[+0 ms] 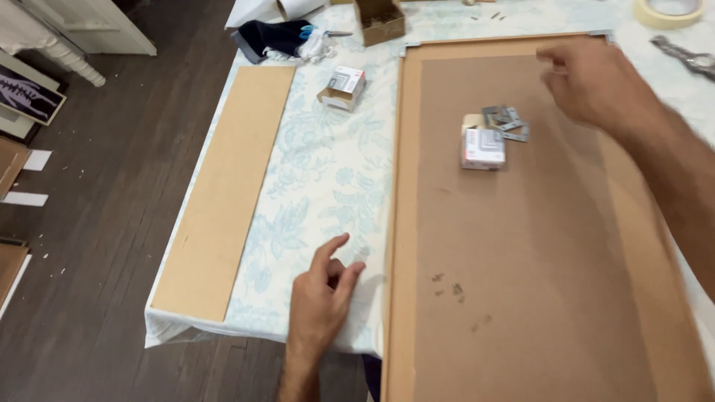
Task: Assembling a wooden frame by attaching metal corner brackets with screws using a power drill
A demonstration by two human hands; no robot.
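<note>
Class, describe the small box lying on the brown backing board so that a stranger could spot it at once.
Find the large framed brown backing board on the floral tablecloth. On its upper half lies a small white box, beside a pile of grey metal brackets. Unlike the similar box on the cloth, it rests on the board.

We seem to be in a home turned to picture-framing work. The tabletop (328, 171) wears a floral blue-and-white cloth rather than a bare bench top, and dark wood floorboards (112, 223) run beside it. Just right of our left fingers (335, 260) lies a large frame's brown backing board (521, 260); left of them, a long fibreboard strip (227, 186). Below our right fingers (555, 67) sit metal corner brackets (508, 121) and a small hardware box (482, 147). A masking-tape roll (669, 10) lies beyond them, and framed pictures (26, 93) lean at the floor's far left.
</note>
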